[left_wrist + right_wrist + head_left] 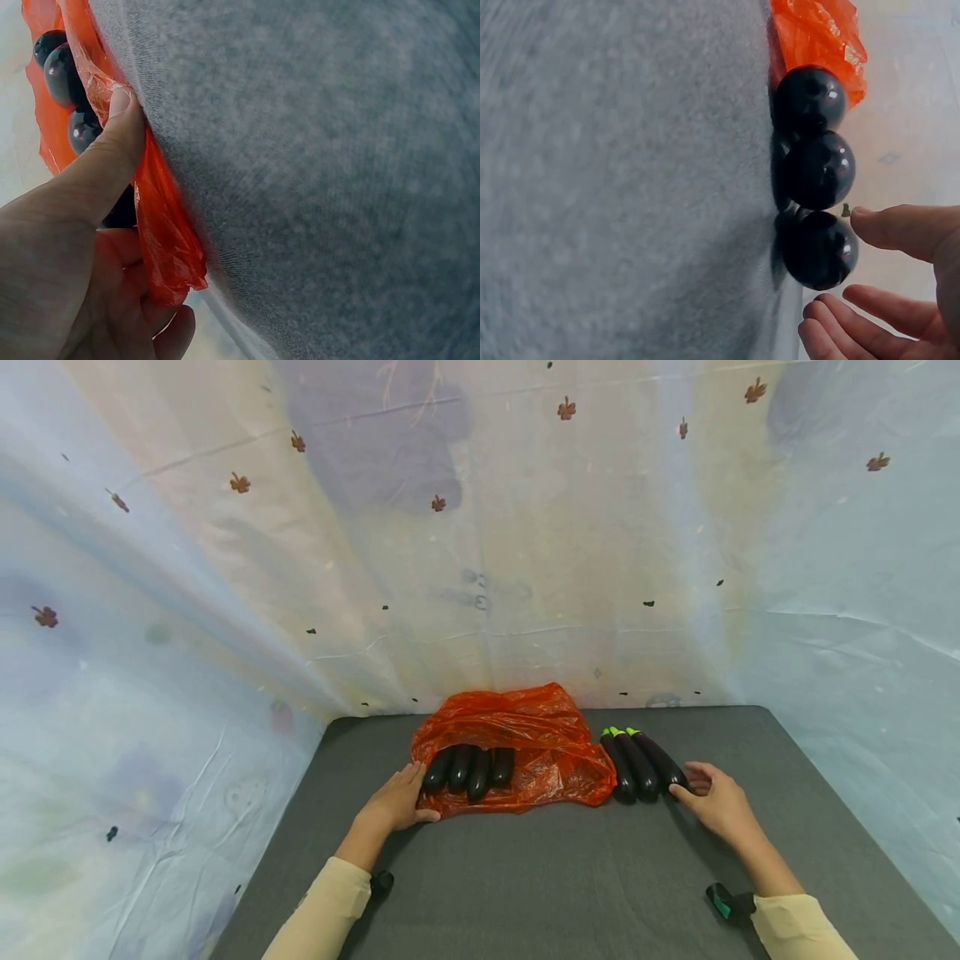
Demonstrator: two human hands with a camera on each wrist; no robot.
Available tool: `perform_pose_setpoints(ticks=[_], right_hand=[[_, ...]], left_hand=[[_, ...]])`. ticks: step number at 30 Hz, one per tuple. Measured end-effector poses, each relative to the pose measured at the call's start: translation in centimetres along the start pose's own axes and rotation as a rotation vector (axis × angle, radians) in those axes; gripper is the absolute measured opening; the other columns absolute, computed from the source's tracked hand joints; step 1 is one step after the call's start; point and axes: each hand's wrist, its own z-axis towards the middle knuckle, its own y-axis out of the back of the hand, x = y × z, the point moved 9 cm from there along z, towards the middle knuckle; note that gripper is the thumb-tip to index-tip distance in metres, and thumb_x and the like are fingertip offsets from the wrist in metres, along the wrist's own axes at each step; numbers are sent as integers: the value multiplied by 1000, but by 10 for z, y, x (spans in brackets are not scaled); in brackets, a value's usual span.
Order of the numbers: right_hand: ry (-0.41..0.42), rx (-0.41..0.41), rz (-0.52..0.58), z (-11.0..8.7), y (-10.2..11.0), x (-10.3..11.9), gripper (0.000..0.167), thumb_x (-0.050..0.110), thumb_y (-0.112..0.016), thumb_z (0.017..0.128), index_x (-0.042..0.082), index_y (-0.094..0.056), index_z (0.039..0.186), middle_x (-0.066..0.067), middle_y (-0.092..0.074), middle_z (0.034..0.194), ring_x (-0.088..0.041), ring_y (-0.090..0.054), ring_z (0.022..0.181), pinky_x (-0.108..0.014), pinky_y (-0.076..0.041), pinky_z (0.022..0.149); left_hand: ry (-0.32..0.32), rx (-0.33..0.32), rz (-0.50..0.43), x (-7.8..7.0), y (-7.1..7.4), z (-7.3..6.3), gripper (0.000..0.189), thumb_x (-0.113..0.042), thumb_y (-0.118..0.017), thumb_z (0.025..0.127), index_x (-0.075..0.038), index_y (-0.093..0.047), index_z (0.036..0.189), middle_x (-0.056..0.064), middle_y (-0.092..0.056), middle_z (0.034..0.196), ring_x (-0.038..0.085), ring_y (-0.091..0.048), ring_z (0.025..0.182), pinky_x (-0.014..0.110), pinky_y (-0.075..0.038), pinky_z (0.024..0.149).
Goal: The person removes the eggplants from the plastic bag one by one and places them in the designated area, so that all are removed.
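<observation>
A thin red plastic bag (pixel 558 777) lies on the grey table, its mouth facing me, with several dark eggplants (pixel 459 768) inside, blunt ends forward. My left hand (pixel 397 797) holds the bag's left front edge. In the left wrist view the thumb (pixel 124 112) lies along the red film (pixel 169 240), with fingers curled on its other side. Three eggplants (pixel 639 768) with green stem ends lie side by side right of the bag. My right hand (pixel 716 802) is at the rightmost one (pixel 821 251), thumb and fingers spread around its blunt end.
The grey table (pixel 540 885) reaches back to a patterned plastic sheet (pixel 600 568) hanging behind and along the sides. Dark wrist straps (pixel 731 903) sit on both wrists. The leftmost loose eggplant lies against the bag's right edge.
</observation>
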Motion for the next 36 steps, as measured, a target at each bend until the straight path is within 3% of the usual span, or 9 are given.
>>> perform_pose_setpoints(ticks=[12,19,36], right_hand=[[61,-99,0,-5,3,28,62,26,-73,104,-12,-52,148,-37,-58,134,-54,-62,120,-67,-53,99],[145,-152,39,-9,-2,54,56,18,-77,101,-11,-57,144,-32,-62,131,-49,-65,117,-64,-54,100],[283,-111,120,-12,-36,111,50,12,-81,98,-8,-62,140,-25,-67,130,-41,-68,115,-59,-57,99]], left_hand=[[-9,-3,3,-1,1,-2,98,-42,-80,96,12,-32,163,30,-30,171,44,-27,160,54,-25,131],[1,4,8,1,0,0,99,-45,-79,97,10,-31,164,29,-29,172,43,-27,161,53,-25,131],[3,-3,9,1,-2,1,98,-43,-79,97,12,-32,163,30,-29,171,44,-27,161,54,-25,131]])
